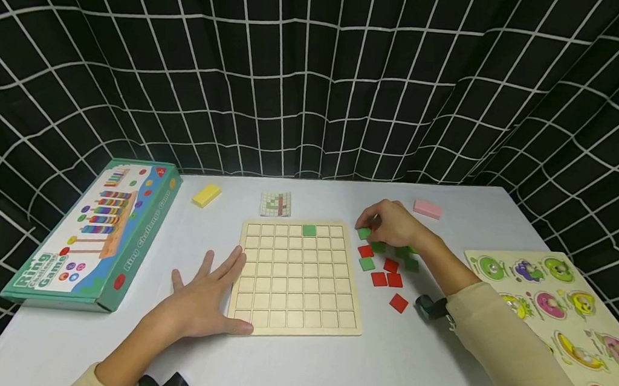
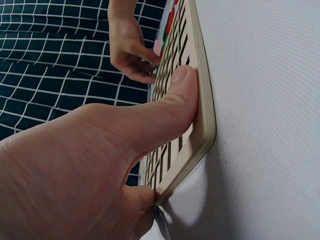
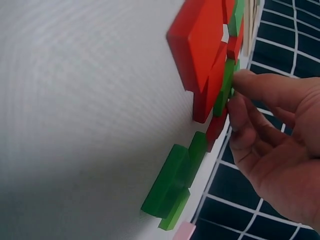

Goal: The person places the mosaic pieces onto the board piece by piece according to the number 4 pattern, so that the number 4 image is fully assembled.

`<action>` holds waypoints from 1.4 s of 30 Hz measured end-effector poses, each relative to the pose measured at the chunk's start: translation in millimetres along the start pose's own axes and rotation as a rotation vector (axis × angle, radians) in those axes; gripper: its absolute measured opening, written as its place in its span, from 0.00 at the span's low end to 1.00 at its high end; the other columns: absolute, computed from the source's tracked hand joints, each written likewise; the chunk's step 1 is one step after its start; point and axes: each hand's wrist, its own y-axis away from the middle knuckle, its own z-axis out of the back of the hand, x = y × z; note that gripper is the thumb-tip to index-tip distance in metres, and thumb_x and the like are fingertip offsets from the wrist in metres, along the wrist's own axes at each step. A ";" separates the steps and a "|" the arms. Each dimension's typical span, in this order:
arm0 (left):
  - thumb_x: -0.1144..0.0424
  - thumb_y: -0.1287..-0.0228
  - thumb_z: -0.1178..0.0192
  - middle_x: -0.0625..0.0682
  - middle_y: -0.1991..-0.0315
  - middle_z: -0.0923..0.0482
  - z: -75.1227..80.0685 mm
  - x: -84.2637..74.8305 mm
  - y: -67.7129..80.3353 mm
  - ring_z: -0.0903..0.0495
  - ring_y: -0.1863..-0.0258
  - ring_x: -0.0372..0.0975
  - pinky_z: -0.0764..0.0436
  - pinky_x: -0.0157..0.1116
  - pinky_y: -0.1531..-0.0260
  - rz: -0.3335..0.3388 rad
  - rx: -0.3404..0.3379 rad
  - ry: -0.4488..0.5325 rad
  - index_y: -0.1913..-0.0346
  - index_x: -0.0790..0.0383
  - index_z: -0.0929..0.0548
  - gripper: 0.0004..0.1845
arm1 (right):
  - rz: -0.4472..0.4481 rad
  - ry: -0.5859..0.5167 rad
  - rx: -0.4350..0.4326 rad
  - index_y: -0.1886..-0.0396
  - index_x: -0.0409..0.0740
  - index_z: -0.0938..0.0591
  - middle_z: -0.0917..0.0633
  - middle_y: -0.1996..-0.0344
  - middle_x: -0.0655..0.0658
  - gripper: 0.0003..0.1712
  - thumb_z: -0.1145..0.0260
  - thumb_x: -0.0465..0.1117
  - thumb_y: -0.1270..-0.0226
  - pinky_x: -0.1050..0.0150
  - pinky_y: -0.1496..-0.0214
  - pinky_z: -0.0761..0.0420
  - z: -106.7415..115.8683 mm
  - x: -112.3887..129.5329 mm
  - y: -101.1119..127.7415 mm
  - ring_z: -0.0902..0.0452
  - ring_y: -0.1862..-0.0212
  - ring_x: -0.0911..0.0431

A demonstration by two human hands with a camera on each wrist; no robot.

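A pale wooden grid board [image 1: 298, 333] lies flat in the middle of the table. One green square tile [image 1: 309, 230] sits in its top row. My left hand [image 1: 199, 302] rests at the board's left side with fingers spread and straight. Its thumb [image 2: 172, 107] lies on the frame near the lower left corner. At the board's upper right, my right hand [image 1: 391, 222] pinches a green tile [image 1: 363, 233] between thumb and fingertips. Below and beside that hand lie loose red tiles [image 1: 398, 303] and green tiles [image 1: 366, 263], some partly hidden by the hand and wrist.
Behind the board lies a small pattern card [image 1: 275, 203], with a yellow block [image 1: 207, 195] to its left. A pink block [image 1: 427, 209] is at the back right. A game box [image 1: 99, 231] stands left; a fruit puzzle board [image 1: 545, 314] lies right, partly under the right sleeve.
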 end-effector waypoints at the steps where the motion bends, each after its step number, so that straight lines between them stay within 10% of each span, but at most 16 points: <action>1: 0.25 0.55 0.28 0.48 0.13 0.61 -0.4 -0.2 0.4 0.63 0.17 0.67 0.65 0.87 0.44 -0.001 0.000 0.000 0.14 0.52 0.53 0.71 | 0.004 0.005 -0.002 0.57 0.43 0.08 0.09 0.61 0.46 0.15 0.24 0.28 0.45 0.60 0.57 0.18 -0.2 0.5 -0.2 0.18 0.61 0.53; 42: 0.24 0.56 0.27 0.49 0.13 0.59 -1.9 1.2 -1.6 0.62 0.18 0.68 0.64 0.88 0.44 0.007 0.000 -0.010 0.14 0.52 0.53 0.72 | -0.136 -0.145 -0.104 0.59 0.41 0.08 0.08 0.62 0.43 0.14 0.25 0.29 0.47 0.64 0.65 0.17 -5.3 35.7 2.7 0.16 0.57 0.48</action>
